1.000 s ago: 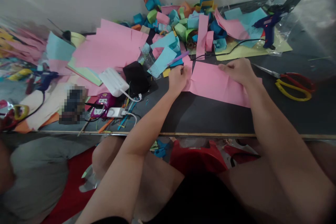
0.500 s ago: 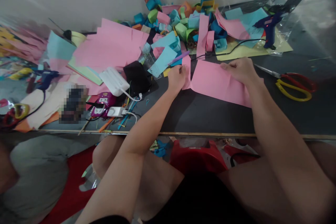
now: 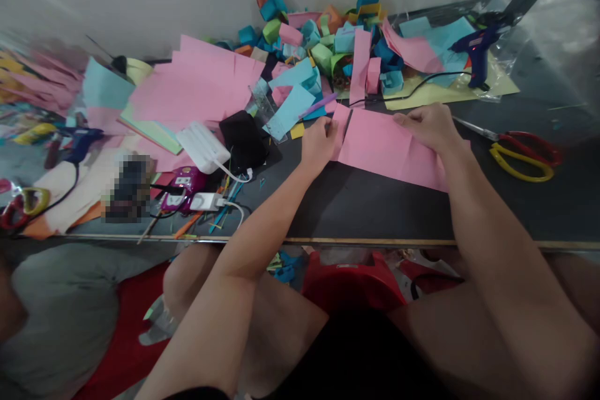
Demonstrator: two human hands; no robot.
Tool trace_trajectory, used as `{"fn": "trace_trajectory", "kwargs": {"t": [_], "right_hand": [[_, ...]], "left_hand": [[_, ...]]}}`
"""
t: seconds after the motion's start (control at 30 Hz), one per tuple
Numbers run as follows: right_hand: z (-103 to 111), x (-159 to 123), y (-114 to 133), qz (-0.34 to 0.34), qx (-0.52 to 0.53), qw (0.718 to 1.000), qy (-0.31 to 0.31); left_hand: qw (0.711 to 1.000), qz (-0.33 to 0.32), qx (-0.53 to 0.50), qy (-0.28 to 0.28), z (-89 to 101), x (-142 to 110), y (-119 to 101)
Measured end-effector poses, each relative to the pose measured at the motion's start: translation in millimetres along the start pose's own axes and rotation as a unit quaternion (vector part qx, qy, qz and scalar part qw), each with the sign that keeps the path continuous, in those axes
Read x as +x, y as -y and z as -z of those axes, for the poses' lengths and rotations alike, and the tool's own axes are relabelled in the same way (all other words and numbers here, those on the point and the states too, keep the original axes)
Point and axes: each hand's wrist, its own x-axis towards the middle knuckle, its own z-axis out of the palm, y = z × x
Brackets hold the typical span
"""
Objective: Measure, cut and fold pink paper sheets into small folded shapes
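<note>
A pink paper sheet lies on the dark table in front of me. My left hand is closed on a narrow pink strip at the sheet's left edge, split off from the sheet along a dark gap. My right hand pinches the sheet's far edge and presses it to the table. Both forearms reach over the table's near edge.
Red-and-yellow scissors lie right of the sheet. A blue glue gun rests at the back right. Folded colored paper cubes pile up behind. Pink sheets, a white power strip and a black pouch lie left.
The strip in my left hand has come apart from the sheet's left edge and a gap has opened between them. My right hand has stayed on the sheet.
</note>
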Motion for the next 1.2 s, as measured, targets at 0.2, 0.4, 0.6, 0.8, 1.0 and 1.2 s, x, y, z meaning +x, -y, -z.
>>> {"fn": "trace_trajectory", "kwargs": {"t": [0.2,0.4,0.6,0.8,1.0,1.2], "right_hand": [[-2.3,0.3,-0.4,-0.012,-0.009,1.0,-0.026],[-1.3,0.6,1.0,-0.008,-0.005,1.0,-0.028],[1.1,-1.6,5.0,-0.01,0.002,1.0,-0.021],[0.2,-0.6,1.6,-0.011,-0.001,1.0,-0.021],[-0.7,1.3,-2.6,-0.002,0.002,1.0,-0.02],[-1.0,1.7,-4.8,0.002,-0.012,1.0,-0.022]], "left_hand": [[1.0,-0.002,0.013,0.003,-0.6,2.8,3.4],[1.0,0.006,0.01,0.004,-1.7,4.5,6.9],[1.0,0.016,-0.017,-0.014,-3.7,7.0,11.0],[0.999,0.012,-0.038,-0.024,-3.6,7.5,10.8],[0.999,0.015,-0.034,-0.02,-1.6,7.8,10.7],[1.0,0.013,-0.023,-0.015,0.6,8.7,11.1]]}}
